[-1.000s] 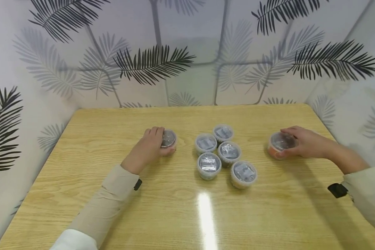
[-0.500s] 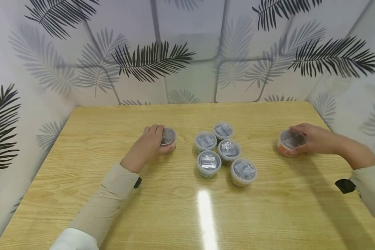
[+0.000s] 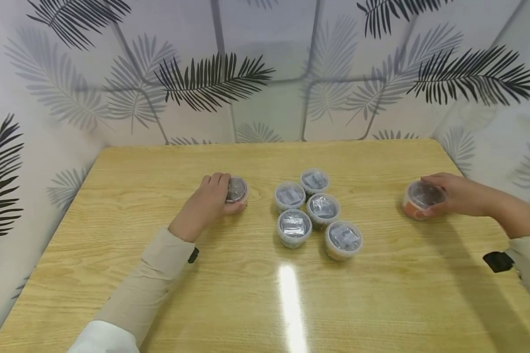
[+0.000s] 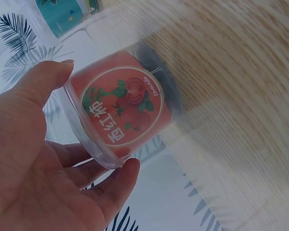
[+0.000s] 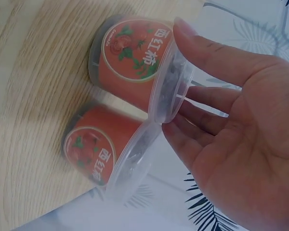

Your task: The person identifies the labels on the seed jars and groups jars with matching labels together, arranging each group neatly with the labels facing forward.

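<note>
Upright, both tubs point(image 3: 236, 190) point(image 3: 421, 199) stand lid-up in hands point(image 3: 207, 206) point(image 3: 461, 195).

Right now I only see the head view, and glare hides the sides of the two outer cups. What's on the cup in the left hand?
Observer: The left wrist view shows a red label with a tomato picture on the left cup.
Operator: How is it gripped?
Observer: The left hand pinches it at the lid rim, with one digit on each side.
Operator: And the right side?
Observer: The right wrist view shows the same red tomato label on the right cup. The right hand holds it with fingertips on the lid rim. The second cup seen below it is only a reflection in the glossy table.
</note>
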`<control>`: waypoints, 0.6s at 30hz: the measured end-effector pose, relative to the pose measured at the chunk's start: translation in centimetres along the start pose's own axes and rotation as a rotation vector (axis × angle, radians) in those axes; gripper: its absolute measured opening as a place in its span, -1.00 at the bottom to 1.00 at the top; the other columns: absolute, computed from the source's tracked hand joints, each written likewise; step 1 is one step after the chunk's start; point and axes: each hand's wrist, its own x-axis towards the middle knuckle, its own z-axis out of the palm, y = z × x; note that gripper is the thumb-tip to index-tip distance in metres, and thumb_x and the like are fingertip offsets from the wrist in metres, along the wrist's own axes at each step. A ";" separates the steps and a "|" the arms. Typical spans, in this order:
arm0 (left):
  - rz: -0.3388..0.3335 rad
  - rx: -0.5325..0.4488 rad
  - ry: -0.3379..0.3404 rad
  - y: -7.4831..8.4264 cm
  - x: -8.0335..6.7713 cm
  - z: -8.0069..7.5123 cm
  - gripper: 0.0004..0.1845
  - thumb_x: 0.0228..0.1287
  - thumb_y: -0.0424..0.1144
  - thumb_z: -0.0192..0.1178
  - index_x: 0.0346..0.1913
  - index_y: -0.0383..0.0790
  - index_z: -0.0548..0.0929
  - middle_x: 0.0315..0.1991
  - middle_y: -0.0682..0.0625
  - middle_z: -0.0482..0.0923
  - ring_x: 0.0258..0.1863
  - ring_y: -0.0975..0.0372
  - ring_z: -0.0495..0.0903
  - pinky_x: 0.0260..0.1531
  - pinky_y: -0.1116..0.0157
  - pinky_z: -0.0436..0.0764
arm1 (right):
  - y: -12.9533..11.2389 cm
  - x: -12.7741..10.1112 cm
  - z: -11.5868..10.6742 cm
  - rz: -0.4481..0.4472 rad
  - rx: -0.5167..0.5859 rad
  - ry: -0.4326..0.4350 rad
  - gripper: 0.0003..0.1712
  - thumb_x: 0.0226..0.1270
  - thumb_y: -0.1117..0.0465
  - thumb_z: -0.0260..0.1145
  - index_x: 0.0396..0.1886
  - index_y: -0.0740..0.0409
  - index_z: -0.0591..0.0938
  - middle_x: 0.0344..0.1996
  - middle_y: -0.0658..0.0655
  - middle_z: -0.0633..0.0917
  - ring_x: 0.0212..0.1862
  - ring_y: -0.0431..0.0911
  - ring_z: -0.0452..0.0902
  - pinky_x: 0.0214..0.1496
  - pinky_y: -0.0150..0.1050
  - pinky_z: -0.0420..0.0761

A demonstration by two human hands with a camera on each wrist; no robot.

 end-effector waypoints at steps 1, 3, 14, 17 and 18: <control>-0.001 -0.003 -0.001 0.0 0.0 0.0 -0.22 0.20 0.10 0.19 0.19 -0.53 0.30 0.07 -0.35 0.37 -0.01 -0.17 0.36 -0.04 0.05 0.50 | -0.1 0.0 0.0 -0.001 0.000 0.002 0.05 -0.03 0.00 0.48 0.27 0.57 0.21 0.18 0.59 0.23 0.19 0.42 0.11 0.10 0.24 0.26; -0.005 -0.009 -0.005 0.1 0.1 0.0 -0.23 0.20 0.09 0.20 0.19 -0.52 0.30 0.07 -0.35 0.37 -0.01 -0.17 0.36 -0.03 0.05 0.49 | -0.1 0.1 0.1 -0.005 -0.002 0.003 0.05 -0.03 -0.01 0.48 0.27 0.56 0.21 0.19 0.60 0.22 0.20 0.43 0.10 0.11 0.24 0.26; -0.005 0.001 -0.008 0.4 0.0 -0.1 -0.24 0.19 0.07 0.21 0.18 -0.53 0.30 0.06 -0.36 0.37 -0.01 -0.15 0.36 -0.01 0.05 0.48 | 0.0 0.5 0.0 -0.015 -0.044 0.002 0.01 -0.01 0.10 0.48 0.23 0.65 0.18 0.16 0.62 0.26 0.18 0.43 0.15 0.10 0.24 0.27; -0.004 0.008 0.003 0.4 0.0 -0.2 -0.23 0.18 0.08 0.22 0.18 -0.53 0.31 0.06 -0.36 0.38 0.00 -0.15 0.36 0.00 0.05 0.47 | 0.1 0.5 0.0 -0.014 -0.036 0.003 0.02 -0.02 0.11 0.49 0.23 0.67 0.17 0.16 0.62 0.26 0.18 0.43 0.15 0.10 0.23 0.27; -0.003 0.013 0.004 0.4 0.0 -0.2 -0.23 0.18 0.08 0.22 0.18 -0.54 0.31 0.06 -0.36 0.38 0.00 -0.15 0.36 0.00 0.05 0.47 | 0.1 0.6 0.0 -0.014 -0.032 0.004 0.02 -0.02 0.12 0.49 0.23 0.67 0.17 0.15 0.62 0.26 0.17 0.43 0.16 0.10 0.23 0.28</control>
